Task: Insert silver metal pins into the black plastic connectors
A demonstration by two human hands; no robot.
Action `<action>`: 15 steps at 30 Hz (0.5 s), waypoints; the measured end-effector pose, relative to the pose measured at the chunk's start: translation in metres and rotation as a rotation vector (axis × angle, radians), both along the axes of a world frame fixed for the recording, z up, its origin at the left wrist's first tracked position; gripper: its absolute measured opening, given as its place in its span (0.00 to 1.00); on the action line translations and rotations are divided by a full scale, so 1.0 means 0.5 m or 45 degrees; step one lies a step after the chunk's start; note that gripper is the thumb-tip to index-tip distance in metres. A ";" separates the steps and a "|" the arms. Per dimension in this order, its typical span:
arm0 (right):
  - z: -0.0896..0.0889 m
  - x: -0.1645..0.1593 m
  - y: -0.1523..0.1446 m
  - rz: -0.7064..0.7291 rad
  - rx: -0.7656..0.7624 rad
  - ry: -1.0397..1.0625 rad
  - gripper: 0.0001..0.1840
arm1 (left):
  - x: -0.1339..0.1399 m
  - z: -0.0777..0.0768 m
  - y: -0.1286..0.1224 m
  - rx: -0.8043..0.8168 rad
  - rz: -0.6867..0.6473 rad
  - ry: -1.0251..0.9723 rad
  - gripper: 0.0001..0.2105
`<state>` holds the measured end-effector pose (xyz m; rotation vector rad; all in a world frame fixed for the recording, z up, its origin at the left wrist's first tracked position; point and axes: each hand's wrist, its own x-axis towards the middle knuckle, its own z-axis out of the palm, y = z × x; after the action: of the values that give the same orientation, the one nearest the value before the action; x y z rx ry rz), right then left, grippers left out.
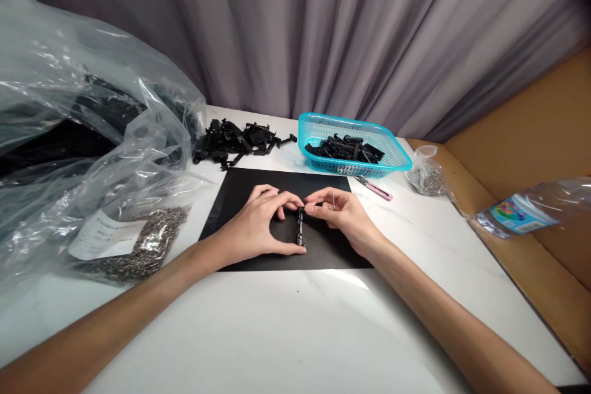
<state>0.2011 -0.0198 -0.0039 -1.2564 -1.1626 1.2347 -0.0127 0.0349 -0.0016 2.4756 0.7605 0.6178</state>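
A narrow black plastic part stands lengthwise over the black mat. My left hand grips it by its two ends, with the thumb at the near end and the fingertips at the far end. My right hand is closed in a pinch, its thumb and index fingertips touching or nearly touching the far end of the part. From between the right fingers a thin metal pin sticks up. Whatever else lies at the right fingertips is too small to make out.
Loose black plastic parts are heaped behind the mat. More fill a blue basket. A pink-handled cutter, bag of small metal pieces and plastic bottle are at right. A labelled bag of metal pins lies left.
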 end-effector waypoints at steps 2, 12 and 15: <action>0.000 0.000 0.000 -0.008 -0.008 -0.015 0.23 | 0.001 0.001 0.000 -0.001 -0.002 -0.006 0.31; 0.015 -0.005 0.003 -0.024 -0.011 -0.081 0.24 | 0.005 -0.002 0.005 -0.081 -0.035 -0.056 0.32; 0.017 -0.003 0.006 0.011 -0.017 -0.074 0.25 | 0.005 0.002 0.004 -0.114 -0.032 -0.049 0.32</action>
<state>0.1997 -0.0171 0.0049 -1.3063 -1.2046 1.2216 -0.0100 0.0367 -0.0005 2.3812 0.7256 0.6073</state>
